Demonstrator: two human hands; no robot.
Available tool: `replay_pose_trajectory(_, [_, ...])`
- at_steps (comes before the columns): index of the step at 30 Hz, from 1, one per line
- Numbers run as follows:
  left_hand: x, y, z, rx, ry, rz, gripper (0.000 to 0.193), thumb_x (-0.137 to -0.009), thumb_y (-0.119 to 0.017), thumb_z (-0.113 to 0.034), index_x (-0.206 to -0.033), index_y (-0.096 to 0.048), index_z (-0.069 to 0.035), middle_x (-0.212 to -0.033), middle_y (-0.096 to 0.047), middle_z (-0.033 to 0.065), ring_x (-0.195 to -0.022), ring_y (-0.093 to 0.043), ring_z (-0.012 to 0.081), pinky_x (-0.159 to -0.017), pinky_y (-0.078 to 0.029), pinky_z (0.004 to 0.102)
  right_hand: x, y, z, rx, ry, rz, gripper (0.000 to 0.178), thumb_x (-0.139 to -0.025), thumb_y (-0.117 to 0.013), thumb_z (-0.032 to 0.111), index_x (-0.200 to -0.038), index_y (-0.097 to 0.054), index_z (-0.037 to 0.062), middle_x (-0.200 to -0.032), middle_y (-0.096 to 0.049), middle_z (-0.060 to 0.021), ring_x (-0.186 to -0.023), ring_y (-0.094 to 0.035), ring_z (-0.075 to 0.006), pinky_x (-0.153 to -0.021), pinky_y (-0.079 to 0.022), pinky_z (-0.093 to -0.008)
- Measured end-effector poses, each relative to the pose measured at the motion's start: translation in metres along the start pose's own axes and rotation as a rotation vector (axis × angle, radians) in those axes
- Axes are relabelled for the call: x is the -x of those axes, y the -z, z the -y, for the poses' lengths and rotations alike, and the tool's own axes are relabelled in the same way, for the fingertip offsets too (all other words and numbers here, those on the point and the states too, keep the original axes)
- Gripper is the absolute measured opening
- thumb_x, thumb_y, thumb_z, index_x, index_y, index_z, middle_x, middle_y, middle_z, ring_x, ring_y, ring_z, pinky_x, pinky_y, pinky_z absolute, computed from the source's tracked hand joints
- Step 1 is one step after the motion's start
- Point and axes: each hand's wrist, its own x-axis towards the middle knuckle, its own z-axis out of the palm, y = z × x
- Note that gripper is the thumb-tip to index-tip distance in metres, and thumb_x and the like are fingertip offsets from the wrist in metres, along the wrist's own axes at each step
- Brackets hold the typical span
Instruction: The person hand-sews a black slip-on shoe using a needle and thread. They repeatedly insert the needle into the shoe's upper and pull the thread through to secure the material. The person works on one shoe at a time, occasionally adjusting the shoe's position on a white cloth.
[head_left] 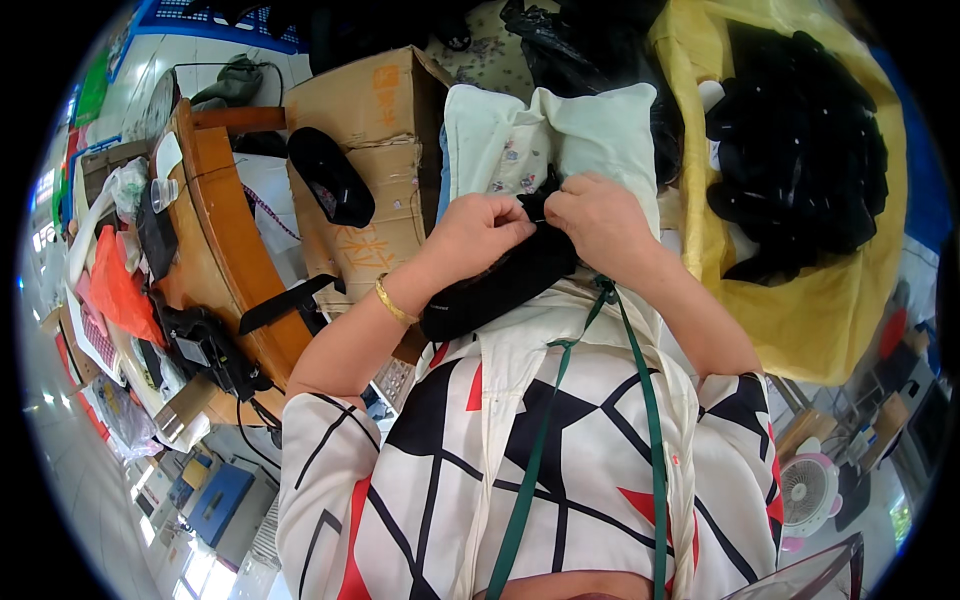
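A black fabric shoe [497,290] lies across my lap below my hands. My left hand [478,238] is closed, thumb and fingertips pinched on the shoe's upper end. Close beside it my right hand [603,222] pinches a small black part of the same shoe, its fingertips nearly meeting the left ones. The exact spot they grip is partly hidden by the fingers. Under and beyond the hands is a pale green padded cloth [608,130] with a patterned strip in its middle. A second black shoe [331,178] rests on the cardboard box [385,100] to my left.
On the right, a large yellow bag [835,345] holds a heap of black shoes [795,150]. A black plastic bag [575,60] sits at the far side. Left of the box stands a wooden table [225,220] beside assorted cloths. A small fan [808,490] is at the lower right.
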Motion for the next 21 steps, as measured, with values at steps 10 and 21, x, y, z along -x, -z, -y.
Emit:
replay_pose_trajectory(10, [-0.012, 0.001, 0.02, 0.317, 0.123, 0.115, 0.011, -0.091, -0.071, -0.017, -0.088, -0.067, -0.007, -0.073, -0.057, -0.0086, -0.065, -0.045, 0.003, -0.059, -0.037, 0.0198, 0.001, -0.014, 0.006, -0.272, -0.073, 0.024, 0.006, -0.084, -0.067, 0.011, -0.089, -0.064, 0.0099, -0.084, -0.061, -0.0085, -0.079, -0.061, -0.0327, -0.066, -0.049, -0.0401])
replay_pose_trajectory(21, [-0.007, 0.009, 0.034, 0.619, 0.232, 0.181, 0.011, -0.089, -0.071, -0.018, -0.088, -0.066, -0.009, -0.083, -0.063, -0.0047, -0.07, -0.053, 0.0043, -0.057, -0.039, 0.0197, -0.006, 0.01, -0.017, -0.559, -0.337, 0.205, 0.007, -0.095, -0.056, 0.011, -0.095, -0.056, 0.0034, -0.071, -0.059, -0.0074, -0.066, -0.06, -0.0182, -0.063, -0.047, -0.0306])
